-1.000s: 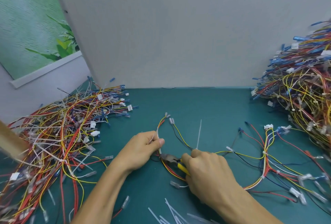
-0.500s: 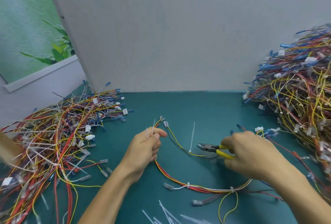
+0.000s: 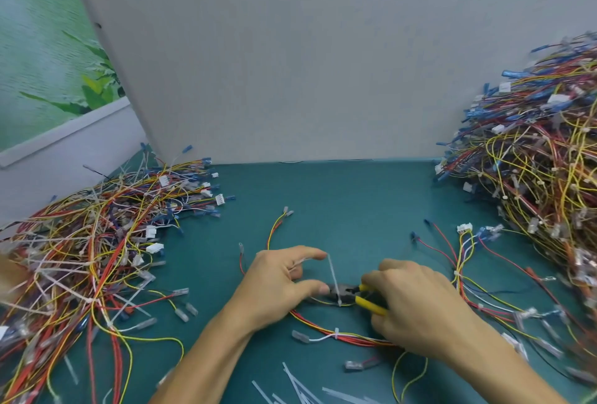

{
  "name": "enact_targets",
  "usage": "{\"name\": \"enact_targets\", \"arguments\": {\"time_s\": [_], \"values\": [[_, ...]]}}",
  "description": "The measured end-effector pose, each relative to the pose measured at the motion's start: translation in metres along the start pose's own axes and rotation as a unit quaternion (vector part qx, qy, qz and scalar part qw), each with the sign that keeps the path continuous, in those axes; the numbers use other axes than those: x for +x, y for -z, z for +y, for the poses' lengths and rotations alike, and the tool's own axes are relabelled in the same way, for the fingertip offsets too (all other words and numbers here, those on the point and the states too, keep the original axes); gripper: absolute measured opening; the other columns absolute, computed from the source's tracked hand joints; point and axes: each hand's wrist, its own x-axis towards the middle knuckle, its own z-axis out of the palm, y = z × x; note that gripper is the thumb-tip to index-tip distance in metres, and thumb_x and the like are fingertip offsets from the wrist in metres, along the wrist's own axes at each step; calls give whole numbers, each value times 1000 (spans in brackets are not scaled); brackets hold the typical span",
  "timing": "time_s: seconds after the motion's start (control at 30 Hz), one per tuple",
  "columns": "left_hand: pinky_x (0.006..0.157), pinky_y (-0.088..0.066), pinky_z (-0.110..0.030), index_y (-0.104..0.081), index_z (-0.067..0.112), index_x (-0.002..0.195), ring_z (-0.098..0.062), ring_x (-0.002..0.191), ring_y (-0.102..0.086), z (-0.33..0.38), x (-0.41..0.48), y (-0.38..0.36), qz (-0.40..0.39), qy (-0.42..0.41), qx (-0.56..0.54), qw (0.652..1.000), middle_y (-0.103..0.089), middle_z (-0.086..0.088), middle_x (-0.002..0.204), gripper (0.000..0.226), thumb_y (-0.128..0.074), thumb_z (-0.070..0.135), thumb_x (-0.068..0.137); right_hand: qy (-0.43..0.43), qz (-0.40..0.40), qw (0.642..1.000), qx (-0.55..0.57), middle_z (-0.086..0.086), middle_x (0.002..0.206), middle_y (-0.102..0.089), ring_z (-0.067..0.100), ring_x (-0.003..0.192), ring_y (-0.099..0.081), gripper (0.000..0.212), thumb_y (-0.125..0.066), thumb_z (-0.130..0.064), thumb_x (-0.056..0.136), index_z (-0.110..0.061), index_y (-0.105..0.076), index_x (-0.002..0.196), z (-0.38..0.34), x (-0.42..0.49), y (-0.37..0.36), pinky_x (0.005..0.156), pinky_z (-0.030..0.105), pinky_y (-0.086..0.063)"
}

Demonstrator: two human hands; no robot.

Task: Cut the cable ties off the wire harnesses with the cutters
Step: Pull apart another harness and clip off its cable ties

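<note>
White nylon cable tie (image 3: 333,279), judged light and stiff, is set at the cutters (image 3: 346,292), whose yellow handles are clasped by the right grip (image 3: 416,310); the limp wire harness (image 3: 352,339) on the counter (image 3: 339,203) is best pinned beside the tie. Whether the left grip (image 3: 281,287) holds wire cannot be told.

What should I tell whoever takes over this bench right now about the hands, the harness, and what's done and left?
Right hand grips the yellow-handled cutters, nose at the upright cable tie on the harness mid-table.
Left hand rests beside the nose, index at the tie's tail; its grip is unclear.
Done: cut ties lie at the near edge.
Left: this tie and a second tie further along the harness; left pile and right pile, status unclear.
</note>
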Motion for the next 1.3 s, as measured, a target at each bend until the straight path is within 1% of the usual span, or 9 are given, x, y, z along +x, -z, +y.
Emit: {"name": "enact_targets", "arguments": {"time_s": [0.17,0.23,0.3,0.4,0.47,0.57,0.7,1.03,1.3], "values": [[50,-21,-19,-69,45,88,-8,52,-22,0,-3,-7,-53,-11,3,999,-28,8,50,31,-85,30,66,0,-13,1000,-6,-5,101,-52,25,100,-56,25,-49,-38,79,-26,-55,100,-6,-1,1,63,30,-29],[51,-30,-19,-74,33,85,-5,49,-33,2,-3,-11,-52,-28,-9,998,-50,9,53,18,-82,23,72,-2,-20,1000,-6,-5,99,-52,25,99,-57,23,-48,-39,80,-26,-55,98,-6,-1,1,63,31,-29],[57,-40,-28,-75,23,79,-8,54,-46,2,-2,-13,-49,-37,-15,998,-64,2,63,5,-76,18,80,-1,-29,1000,-5,-5,93,-48,25,97,-57,20,-49,-39,80,-25,-53,94,-5,-1,2,62,31,-29],[50,-24,-24,-70,25,73,-7,50,-28,-1,-2,-11,-36,-38,-10,999,-36,8,47,13,-71,20,85,-5,-47,999,6,-6,83,-41,25,96,-57,17,-49,-42,80,-25,-47,81,4,-1,6,61,31,-31],[50,-21,-20,-67,27,72,-8,49,-24,-1,-1,-10,-33,-32,1,999,-26,9,45,16,-70,21,86,-14,-63,998,14,-6,81,-43,24,93,-57,22,-50,-43,78,-25,-40,70,16,-1,13,63,31,-37],[51,-22,-22,-66,23,73,-8,50,-24,-1,-1,-10,-36,-22,2,999,-25,8,46,14,-69,22,87,-19,-93,995,41,-3,79,-57,23,84,-57,18,-51,-41,69,-24,-47,71,34,-2,25,68,33,-48],[51,-23,-23,-67,21,74,-10,51,-24,-3,-1,-10,-36,-15,1,999,-26,9,47,13,-69,22,87,-5,-125,990,70,-6,75,-61,17,75,-56,14,-53,-37,64,-26,-53,72,37,-5,32,66,34,-49],[52,-24,-21,-70,26,74,-8,50,-25,0,-2,-9,-53,-21,-3,998,-27,9,47,13,-70,20,85,18,-126,991,41,-3,90,-62,21,86,-57,27,-54,-37,72,-23,-61,95,22,-5,28,73,37,-52],[52,-23,-21,-70,25,74,-8,50,-24,0,-2,-9,-57,-20,-8,998,-26,9,48,12,-71,19,85,23,-118,993,16,-4,90,-61,21,87,-56,20,-54,-37,75,-25,-58,89,26,-6,31,73,35,-50]]}}
